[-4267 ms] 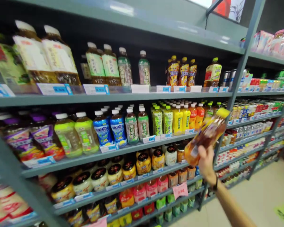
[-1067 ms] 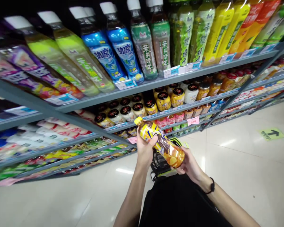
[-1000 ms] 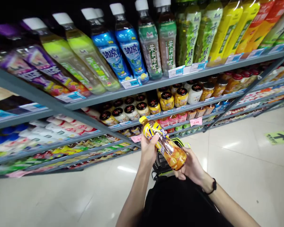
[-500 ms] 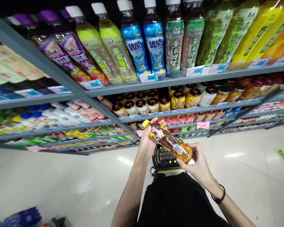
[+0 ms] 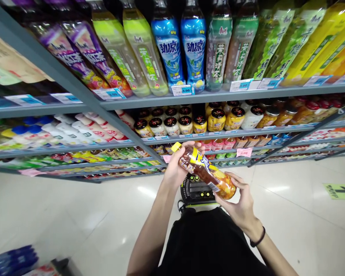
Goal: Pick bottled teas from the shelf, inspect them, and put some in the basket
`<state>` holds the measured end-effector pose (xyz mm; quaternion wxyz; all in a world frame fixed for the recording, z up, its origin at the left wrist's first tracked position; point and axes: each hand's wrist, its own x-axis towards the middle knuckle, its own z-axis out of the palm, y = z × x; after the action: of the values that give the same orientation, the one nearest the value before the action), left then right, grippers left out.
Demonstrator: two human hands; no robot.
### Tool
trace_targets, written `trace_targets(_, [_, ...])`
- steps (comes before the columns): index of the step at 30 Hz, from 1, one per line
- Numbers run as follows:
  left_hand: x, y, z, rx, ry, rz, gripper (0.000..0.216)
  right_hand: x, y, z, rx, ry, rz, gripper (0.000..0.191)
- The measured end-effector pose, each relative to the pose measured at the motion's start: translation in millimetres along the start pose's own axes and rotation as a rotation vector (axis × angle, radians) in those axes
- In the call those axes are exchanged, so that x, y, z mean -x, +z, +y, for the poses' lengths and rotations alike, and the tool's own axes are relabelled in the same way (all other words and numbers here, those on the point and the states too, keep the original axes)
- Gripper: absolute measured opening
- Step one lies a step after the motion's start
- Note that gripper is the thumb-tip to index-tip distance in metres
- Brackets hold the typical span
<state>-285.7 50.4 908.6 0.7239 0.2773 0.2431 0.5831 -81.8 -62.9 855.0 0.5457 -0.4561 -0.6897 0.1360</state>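
A bottle of brown iced tea (image 5: 201,165) with a yellow cap lies slantwise between my two hands, its base toward the lower right. My left hand (image 5: 176,165) is wrapped round the neck end, just below the cap. At the base, the thumb and fingers of my right hand (image 5: 239,199) grip the bottle from both sides. The yellow and blue part of the label faces up, and part of the barcode shows on the lower side. A dark band circles my right wrist.
Drink bottles (image 5: 167,53) stand along the upper shelf (image 5: 149,101), with price tags on its edge. Jars (image 5: 217,119) fill the shelf below. Under the bottle, a black slotted object (image 5: 199,188) is partly hidden. A floor arrow sign (image 5: 340,191) lies right, a blue pack (image 5: 13,260) lower left.
The bottle has turned about its long axis in my hands, bringing the yellow and blue label up and the barcode downward. The view has shifted slightly, so the upper bottles sit higher.
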Motion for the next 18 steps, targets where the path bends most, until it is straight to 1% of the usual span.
trace_targets(3, [1.2,2.5,-2.0,0.009,0.004,-0.003,0.037,0.2,-1.3,-9.5,-0.11,0.262,-0.008,0.057])
trace_targets(6, [1.9,6.5,-4.2,0.04,0.0,0.0,0.04,4.0,-3.9,-15.2,-0.256,0.514,-0.068,0.057])
trace_targets(8, [1.7,10.4,-5.2,0.059,-0.01,-0.001,0.044,5.8,-4.6,-18.0,-0.346,0.621,-0.106,0.055])
trace_targets(11, [1.0,15.6,-9.2,0.09,-0.024,0.006,0.047,3.3,-2.6,-22.7,-0.51,0.719,-0.12,0.053])
trace_targets(13, [0.6,17.3,-14.5,0.137,0.009,0.043,0.048,-1.9,0.0,-25.2,-0.65,0.829,-0.129,0.054])
trace_targets(15, [0.0,17.2,-20.6,0.19,0.065,0.088,0.047,-8.3,1.9,-25.6,-0.807,0.999,-0.189,0.06])
trace_targets(18, [-1.9,14.5,-26.9,0.227,0.104,0.127,0.04,-15.8,1.9,-21.8,-0.998,1.225,-0.38,0.082])
